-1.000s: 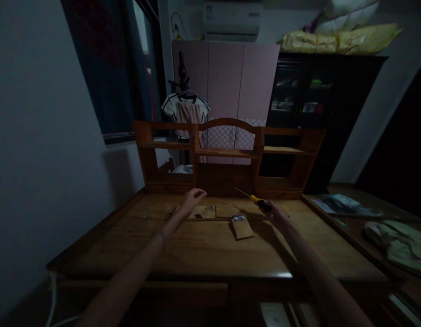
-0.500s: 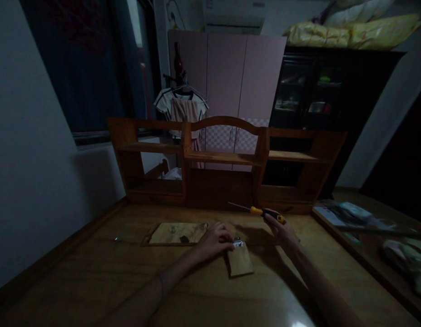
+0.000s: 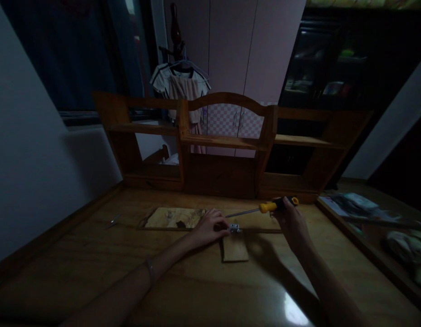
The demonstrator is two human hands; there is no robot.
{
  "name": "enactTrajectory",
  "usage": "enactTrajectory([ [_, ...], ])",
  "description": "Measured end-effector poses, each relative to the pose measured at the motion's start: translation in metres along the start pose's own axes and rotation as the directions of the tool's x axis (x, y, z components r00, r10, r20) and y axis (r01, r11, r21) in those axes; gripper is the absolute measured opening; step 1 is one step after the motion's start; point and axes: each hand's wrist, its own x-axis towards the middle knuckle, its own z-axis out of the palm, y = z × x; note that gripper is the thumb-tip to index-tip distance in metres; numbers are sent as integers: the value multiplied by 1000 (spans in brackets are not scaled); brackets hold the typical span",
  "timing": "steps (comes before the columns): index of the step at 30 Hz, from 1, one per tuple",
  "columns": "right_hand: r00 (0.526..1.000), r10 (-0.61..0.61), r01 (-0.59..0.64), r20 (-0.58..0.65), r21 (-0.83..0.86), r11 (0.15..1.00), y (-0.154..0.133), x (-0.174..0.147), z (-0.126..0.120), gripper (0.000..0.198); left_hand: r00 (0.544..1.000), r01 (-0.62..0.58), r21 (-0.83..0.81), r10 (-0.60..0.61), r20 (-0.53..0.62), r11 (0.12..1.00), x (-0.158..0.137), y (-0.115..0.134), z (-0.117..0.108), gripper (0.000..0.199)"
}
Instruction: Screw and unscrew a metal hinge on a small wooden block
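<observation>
My right hand (image 3: 292, 222) is wrapped round the black and yellow handle of a screwdriver (image 3: 264, 207). Its shaft points left, and the tip is close to the fingers of my left hand (image 3: 212, 227). Those fingers are bent together at a small metal hinge (image 3: 234, 228), at the far end of a small wooden board (image 3: 235, 250); whether they pinch the hinge or something tiny is hidden. Behind lies a long worn wooden plank (image 3: 169, 219), partly covered by my left hand.
A wooden shelf unit (image 3: 227, 142) stands along the back of the wooden tabletop (image 3: 94, 259). Small shiny metal bits (image 3: 113, 221) lie at the left. To the right, past a raised edge, are papers (image 3: 353, 206) and a cloth bundle (image 3: 406, 252).
The screwdriver has swung down and left, its tip now close to my left fingers. My left hand stays by the hinge. The camera view has tilted downward.
</observation>
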Motion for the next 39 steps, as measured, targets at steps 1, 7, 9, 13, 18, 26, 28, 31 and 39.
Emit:
enactTrajectory([
  [1, 999, 15, -16, 35, 34, 999, -11, 4, 4, 31, 1000, -3, -4, 3, 1, 1000, 0, 0, -1, 18],
  [7, 925, -109, 205, 364, -236, 950, -123, 38, 54, 37, 1000, -19, 5, 19, -3, 1000, 0, -1, 1, 15],
  [9, 841, -64, 331, 537, -417, 847, -154, 39, 76, 40, 1000, -24, 14, 24, -17, 1000, -1, -1, 1, 12],
  [13, 758, -130, 594, 639, -595, 542, -168, 21, 110, 33, 999, -40, 4, 40, -36, 999, -3, 1, 1, 11],
  [18, 725, -81, 653, 684, -645, 398, -148, 6, 120, 27, 998, -55, 10, 55, -14, 998, -4, 2, -2, 10],
  [26, 689, 38, 660, 724, -649, 379, -145, 10, 112, 25, 996, -89, 9, 89, -1, 996, -4, 3, -4, 12],
  [28, 686, 50, 661, 726, -650, 375, -144, 8, 113, 22, 996, -86, 7, 86, 4, 996, -3, 1, -3, 13],
  [31, 678, 55, 671, 733, -648, 361, -140, 6, 116, 19, 998, -70, -3, 70, 9, 998, -3, 0, -3, 14],
  [39, 667, 87, 673, 740, -649, 354, -139, 10, 115, 18, 999, -45, -5, 45, 11, 999, -3, 0, -4, 15],
])
